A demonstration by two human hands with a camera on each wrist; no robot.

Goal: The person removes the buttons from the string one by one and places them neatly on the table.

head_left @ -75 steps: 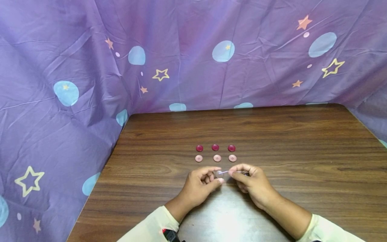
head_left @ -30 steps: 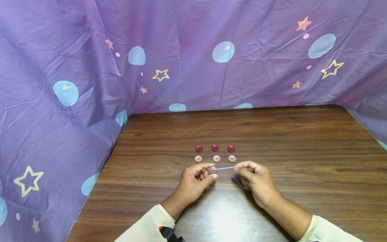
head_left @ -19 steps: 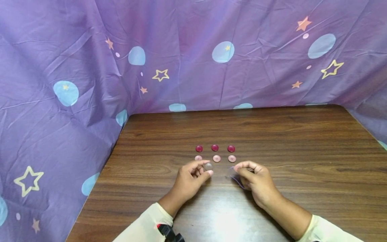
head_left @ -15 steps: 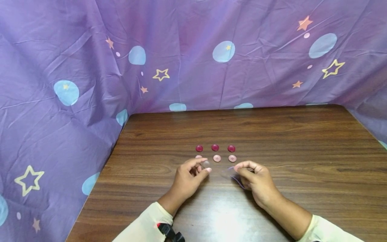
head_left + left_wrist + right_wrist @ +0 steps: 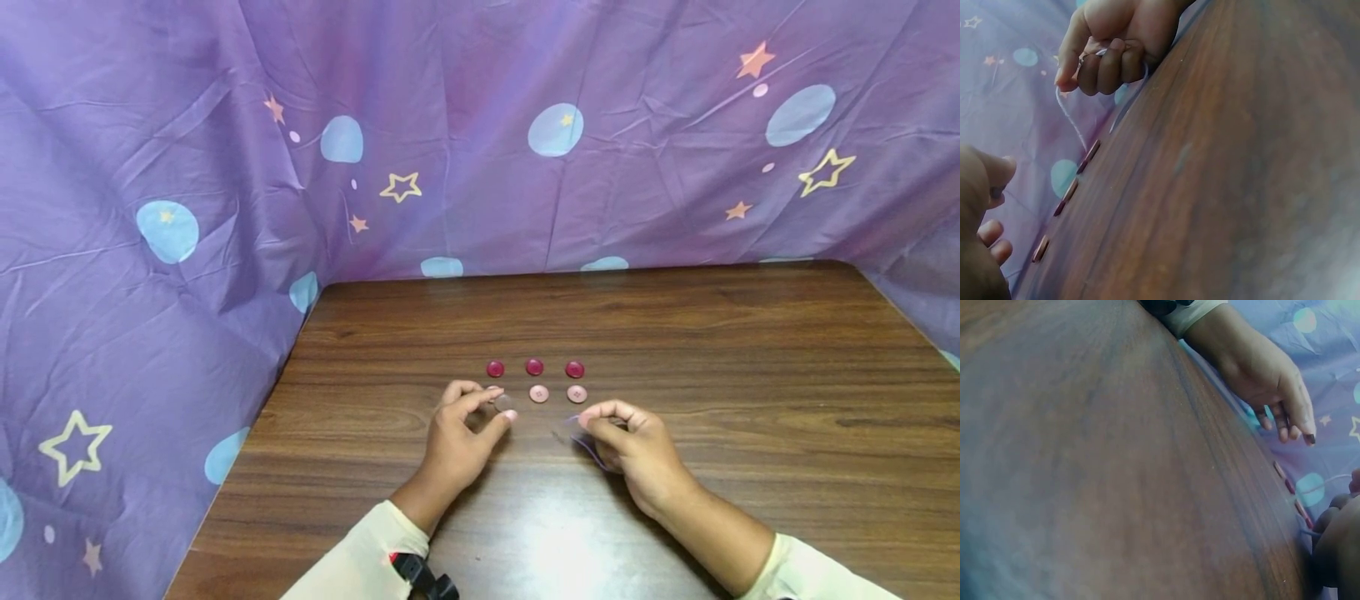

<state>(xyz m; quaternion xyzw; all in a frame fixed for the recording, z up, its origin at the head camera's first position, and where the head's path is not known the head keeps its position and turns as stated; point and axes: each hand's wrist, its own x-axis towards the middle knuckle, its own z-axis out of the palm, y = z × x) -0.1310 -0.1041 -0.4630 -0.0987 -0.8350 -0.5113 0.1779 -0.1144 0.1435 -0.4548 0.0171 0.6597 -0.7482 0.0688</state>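
Note:
My left hand pinches a small, button-sized see-through disc between thumb and forefinger, low over the left end of the pink row. Most of the left pink button is hidden behind these fingers. To the right, my right hand pinches a lilac thread between thumb and forefinger, other fingers curled in. In the left wrist view the thread droops from the fingertips, and a second strand hangs behind the hand. Two more pink buttons show between the hands, behind them three dark red buttons.
A brown wood-grain table carries everything. Its far edge meets a purple curtain printed with stars and blue spots, which also hangs along the left side. Light glares off the table near the front.
The thread was stretched between the disc and my right hand; now its end is free of the disc. My left hand has moved left and away with the disc; the right stays nearly still.

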